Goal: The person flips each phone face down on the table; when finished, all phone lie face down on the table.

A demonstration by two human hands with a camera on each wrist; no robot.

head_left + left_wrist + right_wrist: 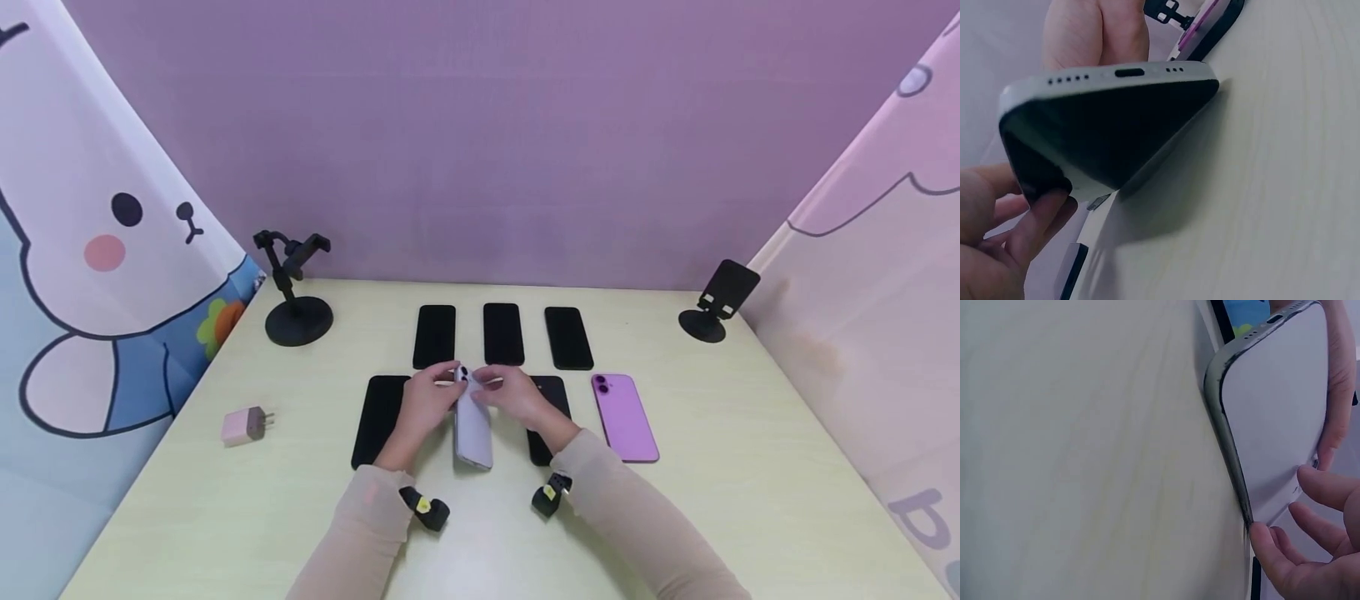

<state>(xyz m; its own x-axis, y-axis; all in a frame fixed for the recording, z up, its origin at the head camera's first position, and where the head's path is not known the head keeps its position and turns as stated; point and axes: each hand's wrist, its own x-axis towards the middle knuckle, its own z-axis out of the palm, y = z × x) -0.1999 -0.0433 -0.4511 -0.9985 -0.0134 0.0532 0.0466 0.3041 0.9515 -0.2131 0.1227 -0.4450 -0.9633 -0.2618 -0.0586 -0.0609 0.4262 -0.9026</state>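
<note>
A white-backed smartphone (474, 429) is tilted up on one long edge over the table, between both hands. Its dark screen (1104, 131) faces left, and its pale back (1275, 406) faces right. My left hand (426, 403) grips the phone near its camera end, fingertips on the screen side in the left wrist view. From the other side, my right hand (519, 393) holds the same end, with fingertips on the back and the lower edge in the right wrist view. Part of each grip is hidden behind the phone.
Black phones (434, 337) lie in a back row. Nearer are a black phone (377, 417), another black phone (551, 400) partly under the right arm, and a pink phone (628, 421). Phone stands (298, 321) (726, 292) occupy the back corners; a charger plug (246, 427) lies left.
</note>
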